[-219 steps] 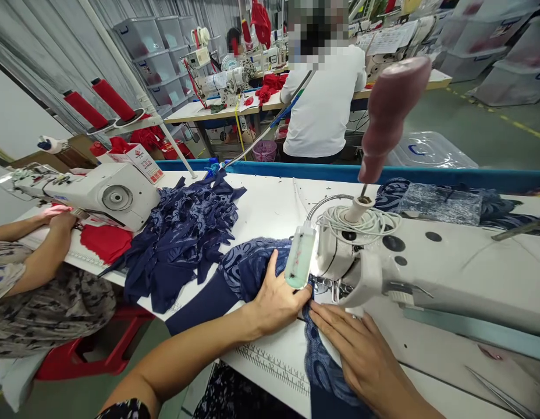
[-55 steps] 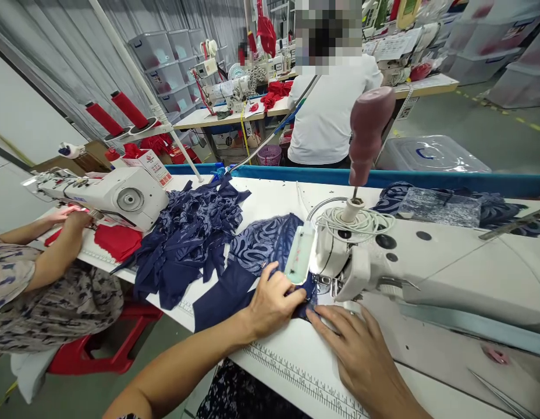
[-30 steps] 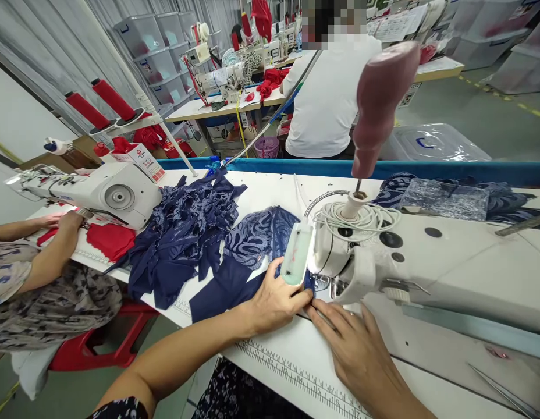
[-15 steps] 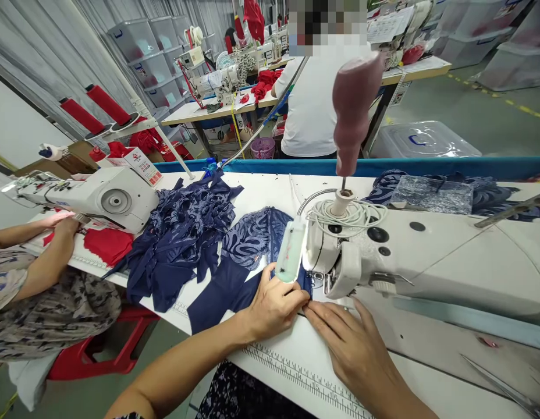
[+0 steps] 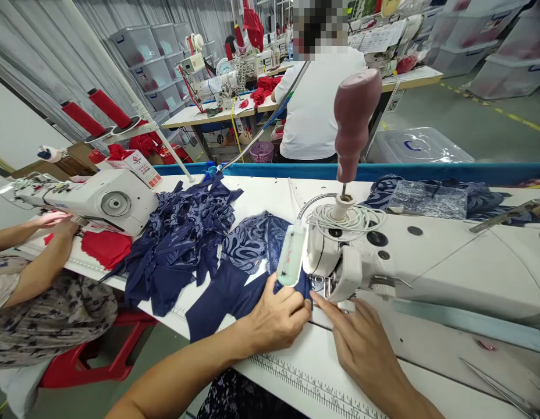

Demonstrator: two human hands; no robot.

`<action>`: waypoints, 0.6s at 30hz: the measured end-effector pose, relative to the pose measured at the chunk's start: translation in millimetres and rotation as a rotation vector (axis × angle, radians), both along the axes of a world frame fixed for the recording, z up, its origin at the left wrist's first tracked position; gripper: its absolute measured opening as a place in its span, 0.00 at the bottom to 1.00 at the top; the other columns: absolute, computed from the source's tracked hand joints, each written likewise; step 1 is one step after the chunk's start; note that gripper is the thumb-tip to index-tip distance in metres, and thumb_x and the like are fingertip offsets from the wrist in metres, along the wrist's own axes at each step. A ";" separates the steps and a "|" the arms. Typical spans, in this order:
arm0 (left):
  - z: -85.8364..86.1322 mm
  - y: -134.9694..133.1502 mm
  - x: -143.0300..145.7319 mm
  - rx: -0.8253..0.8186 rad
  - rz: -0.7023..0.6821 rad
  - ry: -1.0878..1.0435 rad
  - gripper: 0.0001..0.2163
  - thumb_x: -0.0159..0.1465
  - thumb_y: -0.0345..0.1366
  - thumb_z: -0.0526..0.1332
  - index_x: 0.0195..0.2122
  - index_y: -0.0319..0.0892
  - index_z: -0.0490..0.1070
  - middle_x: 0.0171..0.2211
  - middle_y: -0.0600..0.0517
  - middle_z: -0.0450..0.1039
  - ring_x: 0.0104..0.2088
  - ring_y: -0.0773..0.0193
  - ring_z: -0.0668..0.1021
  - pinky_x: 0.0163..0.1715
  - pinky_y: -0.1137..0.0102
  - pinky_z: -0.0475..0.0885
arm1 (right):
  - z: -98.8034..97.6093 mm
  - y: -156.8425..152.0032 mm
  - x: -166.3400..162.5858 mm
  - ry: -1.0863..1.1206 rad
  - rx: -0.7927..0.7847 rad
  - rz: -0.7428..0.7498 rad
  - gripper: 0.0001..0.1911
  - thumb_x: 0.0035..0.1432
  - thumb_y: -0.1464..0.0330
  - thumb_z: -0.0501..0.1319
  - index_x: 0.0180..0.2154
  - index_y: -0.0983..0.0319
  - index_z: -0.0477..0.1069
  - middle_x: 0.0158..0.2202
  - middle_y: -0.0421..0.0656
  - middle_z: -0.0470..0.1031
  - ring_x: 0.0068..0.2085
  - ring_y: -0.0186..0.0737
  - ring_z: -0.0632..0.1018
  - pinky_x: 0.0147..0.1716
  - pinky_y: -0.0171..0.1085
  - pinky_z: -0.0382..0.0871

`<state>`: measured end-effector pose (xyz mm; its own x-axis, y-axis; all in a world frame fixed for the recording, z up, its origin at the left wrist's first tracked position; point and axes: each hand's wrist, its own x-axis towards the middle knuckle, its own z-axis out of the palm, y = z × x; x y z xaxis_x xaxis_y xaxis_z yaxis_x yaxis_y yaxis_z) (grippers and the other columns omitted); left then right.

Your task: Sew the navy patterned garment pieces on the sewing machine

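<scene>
A navy lace garment (image 5: pixel 247 244) lies on the machine table, its plain navy part running under the needle area of the white sewing machine (image 5: pixel 427 256). My left hand (image 5: pixel 279 317) is closed on the cloth just left of the presser foot, its fingers curled. My right hand (image 5: pixel 361 340) is right of it, index finger stretched out with the tip at the cloth's edge by the needle. Its other fingers are partly hidden beside the machine head. A pale green plate-like lamp (image 5: pixel 291 256) hangs over my left fingers and hides some of the cloth.
A heap of navy lace pieces (image 5: pixel 178 238) lies left. Thread snips (image 5: pixel 497 384) rest at lower right. A pink-handled screwdriver (image 5: pixel 357 122) stands upright on the machine. At left, a co-worker's hands (image 5: pixel 63 224) work on red cloth (image 5: pixel 106 249); another person (image 5: pixel 313 105) sits ahead.
My right index finger has straightened toward the needle, and that hand has drawn slightly apart from my left. My left hand stays on the cloth, its fingers more curled. The view has shifted slightly.
</scene>
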<state>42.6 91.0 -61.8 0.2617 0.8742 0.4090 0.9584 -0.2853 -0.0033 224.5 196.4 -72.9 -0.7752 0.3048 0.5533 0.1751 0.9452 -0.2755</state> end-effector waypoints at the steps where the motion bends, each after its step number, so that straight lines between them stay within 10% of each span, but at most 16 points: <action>1: 1.0 -1.3 0.8 0.012 0.008 0.020 0.11 0.66 0.30 0.54 0.48 0.36 0.70 0.38 0.48 0.74 0.42 0.60 0.73 0.53 0.55 0.61 | -0.6 2.5 -0.9 -0.028 0.036 -0.005 0.25 0.59 0.83 0.48 0.54 0.66 0.70 0.37 0.47 0.75 0.41 0.44 0.72 0.49 0.47 0.62; 18: -5.2 -6.4 -29.6 -0.181 -0.066 -0.129 0.18 0.65 0.27 0.55 0.56 0.42 0.66 0.53 0.46 0.74 0.52 0.60 0.74 0.58 0.56 0.62 | -8.1 8.1 -1.1 -0.169 0.086 -0.020 0.26 0.57 0.83 0.48 0.52 0.64 0.74 0.35 0.48 0.76 0.41 0.49 0.73 0.43 0.49 0.59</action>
<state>13.0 84.6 -67.1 0.2762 0.9191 0.2811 0.9268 -0.3321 0.1754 223.5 204.6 -81.0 -0.8535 0.2783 0.4405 0.2310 0.9599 -0.1587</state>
